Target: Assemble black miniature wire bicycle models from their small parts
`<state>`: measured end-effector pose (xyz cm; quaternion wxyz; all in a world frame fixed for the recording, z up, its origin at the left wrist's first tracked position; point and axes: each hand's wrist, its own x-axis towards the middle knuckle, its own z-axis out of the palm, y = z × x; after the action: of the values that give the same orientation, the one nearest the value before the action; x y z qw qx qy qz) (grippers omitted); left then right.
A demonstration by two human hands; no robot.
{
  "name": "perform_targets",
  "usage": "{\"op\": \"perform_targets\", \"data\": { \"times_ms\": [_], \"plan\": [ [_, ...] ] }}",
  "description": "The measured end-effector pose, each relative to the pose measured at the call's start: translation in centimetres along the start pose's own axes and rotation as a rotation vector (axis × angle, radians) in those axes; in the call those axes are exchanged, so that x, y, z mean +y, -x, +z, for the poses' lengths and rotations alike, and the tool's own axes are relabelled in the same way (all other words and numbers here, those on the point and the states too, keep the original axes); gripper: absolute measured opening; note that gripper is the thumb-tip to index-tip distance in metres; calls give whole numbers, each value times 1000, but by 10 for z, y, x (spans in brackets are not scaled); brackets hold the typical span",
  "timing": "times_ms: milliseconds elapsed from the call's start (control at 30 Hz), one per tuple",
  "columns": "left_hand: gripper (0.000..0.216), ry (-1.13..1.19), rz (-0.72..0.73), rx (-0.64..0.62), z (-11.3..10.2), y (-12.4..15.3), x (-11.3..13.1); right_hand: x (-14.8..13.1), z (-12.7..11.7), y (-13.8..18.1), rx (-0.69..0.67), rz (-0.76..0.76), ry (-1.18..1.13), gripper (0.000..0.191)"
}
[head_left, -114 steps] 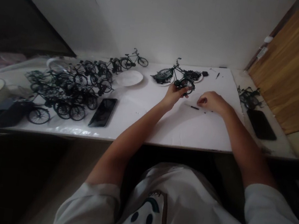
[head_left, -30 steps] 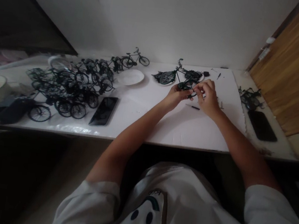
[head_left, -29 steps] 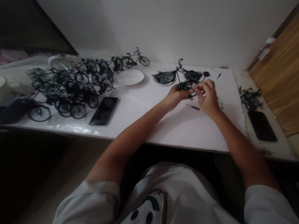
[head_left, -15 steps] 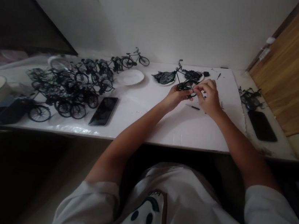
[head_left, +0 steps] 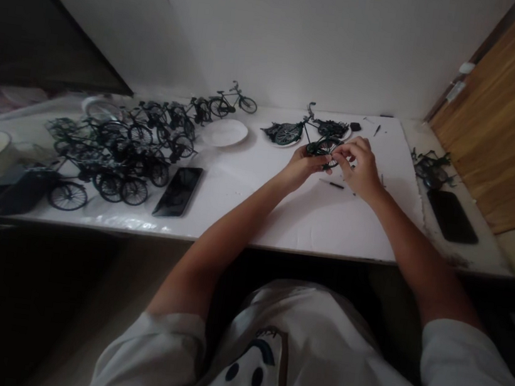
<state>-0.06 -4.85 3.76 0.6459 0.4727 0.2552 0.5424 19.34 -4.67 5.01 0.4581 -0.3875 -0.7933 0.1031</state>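
Note:
A dark miniature bicycle (head_left: 314,138) is held up over the white board, its handlebar pointing away from me. My left hand (head_left: 303,166) grips its lower part near a wheel, fingers wrapped from the left. From the right, my right hand (head_left: 357,165) pinches at the same wheel; whatever small piece sits between its fingertips is too tiny to make out. Behind the bicycle lie a white plate of spoked wheels (head_left: 287,133) and a pile of dark parts (head_left: 333,129). A thin dark tool (head_left: 332,184) rests on the board just below my hands.
Many miniature bicycles (head_left: 126,144) crowd the left side, with one standing apart (head_left: 234,101) by the wall. A white plate (head_left: 225,133) and a phone (head_left: 178,191) lie beside them. To the right are another phone (head_left: 452,217), dark frames (head_left: 433,168) and a wooden panel (head_left: 509,118).

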Motion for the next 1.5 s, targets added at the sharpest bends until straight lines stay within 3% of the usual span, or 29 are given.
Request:
{"op": "perform_targets", "data": {
  "times_ms": [367,933,1500],
  "plan": [
    [43,-41,14,-14,-4,-3,-3,-2,-2,0,-40,39,-20,30],
    [46,-45,1,-42,-6,-6,-6,8,0,-1,-22,-26,-31,25],
    [52,-176,75,-42,-12,-7,-14,18,2,0,-59,32,-18,4]
  ]
}}
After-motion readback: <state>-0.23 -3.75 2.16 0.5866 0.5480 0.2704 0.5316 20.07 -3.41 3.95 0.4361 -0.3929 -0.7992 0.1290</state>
